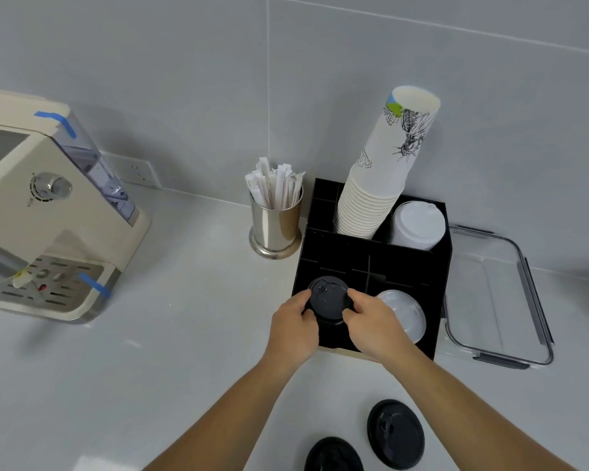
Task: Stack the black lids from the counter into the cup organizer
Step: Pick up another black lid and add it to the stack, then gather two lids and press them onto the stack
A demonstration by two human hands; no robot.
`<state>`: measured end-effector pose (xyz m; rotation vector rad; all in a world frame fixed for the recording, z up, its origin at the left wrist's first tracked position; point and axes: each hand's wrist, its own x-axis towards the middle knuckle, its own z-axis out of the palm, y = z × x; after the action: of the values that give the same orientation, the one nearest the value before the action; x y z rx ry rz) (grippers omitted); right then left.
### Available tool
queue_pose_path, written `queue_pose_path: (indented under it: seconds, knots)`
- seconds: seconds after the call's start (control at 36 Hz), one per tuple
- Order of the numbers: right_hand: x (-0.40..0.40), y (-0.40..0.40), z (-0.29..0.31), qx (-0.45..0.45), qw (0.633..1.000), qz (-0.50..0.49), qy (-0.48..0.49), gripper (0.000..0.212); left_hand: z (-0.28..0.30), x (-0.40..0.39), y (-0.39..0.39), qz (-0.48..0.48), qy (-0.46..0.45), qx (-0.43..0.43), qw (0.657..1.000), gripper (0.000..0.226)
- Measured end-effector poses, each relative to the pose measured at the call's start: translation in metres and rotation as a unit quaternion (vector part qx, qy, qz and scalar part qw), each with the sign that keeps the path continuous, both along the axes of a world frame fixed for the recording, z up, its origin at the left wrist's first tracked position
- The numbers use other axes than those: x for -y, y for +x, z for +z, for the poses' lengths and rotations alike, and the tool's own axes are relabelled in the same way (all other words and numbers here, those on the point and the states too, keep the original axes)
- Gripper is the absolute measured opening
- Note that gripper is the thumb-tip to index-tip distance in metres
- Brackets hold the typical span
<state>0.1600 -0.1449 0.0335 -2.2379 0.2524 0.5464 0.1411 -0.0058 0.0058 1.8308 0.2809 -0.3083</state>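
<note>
A black cup organizer [340,253] stands on the white counter against the wall. A black lid [327,297] sits at its front left compartment, on top of other black lids. My left hand [293,322] grips the lid's left edge and my right hand [371,321] grips its right edge. Two more black lids lie flat on the counter near me: one lid [395,433] to the right, another lid [334,455] partly cut off by the frame's bottom edge.
Clear lids [405,312] fill the front right compartment, white lids [417,224] and a tall paper cup stack [381,171] the back ones. A metal holder of wrapped stirrers [275,219] stands left of the organizer, a coffee machine [48,212] far left, a clear container [497,297] right.
</note>
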Motion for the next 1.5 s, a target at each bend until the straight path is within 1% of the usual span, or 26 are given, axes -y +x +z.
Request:
queue_pose_path:
  seconds: [0.14,0.19,0.31,0.42,0.44,0.53,0.56,0.64,0.69,0.86,0.92,0.94,0.97,1.0,1.06,1.14,1.22,1.33,1.42,1.5]
  knots:
    - [0.000,0.000,0.004,-0.006,1.000,0.020,-0.009,0.048,0.002,-0.003,-0.001,-0.035,0.029,-0.020,0.999,0.049]
    - [0.001,0.002,0.006,-0.010,1.000,0.022,-0.006,0.041,0.004,-0.003,0.000,-0.041,0.029,-0.032,0.998,0.051]
    - [0.005,0.008,0.012,-0.037,0.999,0.020,0.009,0.017,0.006,-0.004,0.001,-0.047,0.033,-0.049,0.997,0.051]
    - [0.012,0.013,0.013,-0.069,0.996,-0.007,0.047,0.014,0.010,-0.002,0.002,-0.059,0.047,-0.054,0.996,0.051]
    - [0.013,0.013,0.014,-0.068,0.996,-0.020,0.056,0.015,0.011,-0.001,0.002,-0.064,0.053,-0.056,0.995,0.050]
    - [0.015,0.013,0.014,-0.059,0.994,-0.055,0.068,0.041,0.014,-0.003,0.002,-0.081,0.073,-0.061,0.992,0.050]
    - [0.015,0.012,0.015,-0.054,0.995,-0.057,0.066,0.044,0.016,-0.003,0.001,-0.084,0.078,-0.061,0.992,0.050]
    - [0.016,0.006,0.017,-0.038,0.996,-0.050,0.057,0.036,0.019,-0.008,-0.004,-0.086,0.087,-0.054,0.991,0.053]
    - [0.019,-0.001,0.020,-0.027,0.996,-0.056,0.058,0.034,0.020,-0.012,-0.011,-0.083,0.084,-0.051,0.992,0.054]
    - [0.038,-0.031,0.025,-0.042,0.995,-0.050,0.075,0.030,0.018,-0.028,-0.047,-0.077,0.074,-0.061,0.992,0.045]
    - [0.044,-0.046,0.025,-0.053,0.993,-0.058,0.084,0.017,0.016,-0.032,-0.064,-0.074,0.088,-0.069,0.991,0.040]
    - [0.045,-0.050,0.024,-0.055,0.993,-0.059,0.086,0.017,0.014,-0.035,-0.070,-0.069,0.094,-0.076,0.990,0.039]
    - [0.047,-0.056,0.021,-0.060,0.992,-0.062,0.089,0.024,0.013,-0.036,-0.078,-0.065,0.098,-0.087,0.989,0.039]
    - [0.048,-0.063,0.022,-0.061,0.991,-0.068,0.095,0.027,0.013,-0.037,-0.085,-0.059,0.099,-0.096,0.989,0.040]
    - [0.051,-0.078,0.021,-0.071,0.988,-0.077,0.110,0.016,0.011,-0.037,-0.100,-0.058,0.102,-0.103,0.988,0.041]
    - [0.056,-0.098,0.017,-0.086,0.986,-0.083,0.114,0.035,0.010,-0.035,-0.121,-0.061,0.093,-0.119,0.987,0.040]
    - [0.059,-0.118,0.014,-0.096,0.987,-0.071,0.107,0.041,0.009,-0.032,-0.140,-0.057,0.068,-0.147,0.985,0.040]
    - [0.063,-0.137,0.004,-0.122,0.986,-0.062,0.097,0.040,0.005,-0.028,-0.164,-0.039,0.041,-0.179,0.982,0.039]
    - [0.065,-0.151,-0.003,-0.136,0.985,-0.050,0.091,0.038,0.001,-0.023,-0.180,-0.018,0.022,-0.200,0.979,0.032]
    - [0.066,-0.164,-0.010,-0.154,0.984,-0.041,0.082,0.040,-0.001,-0.016,-0.191,-0.006,-0.002,-0.217,0.976,0.012]
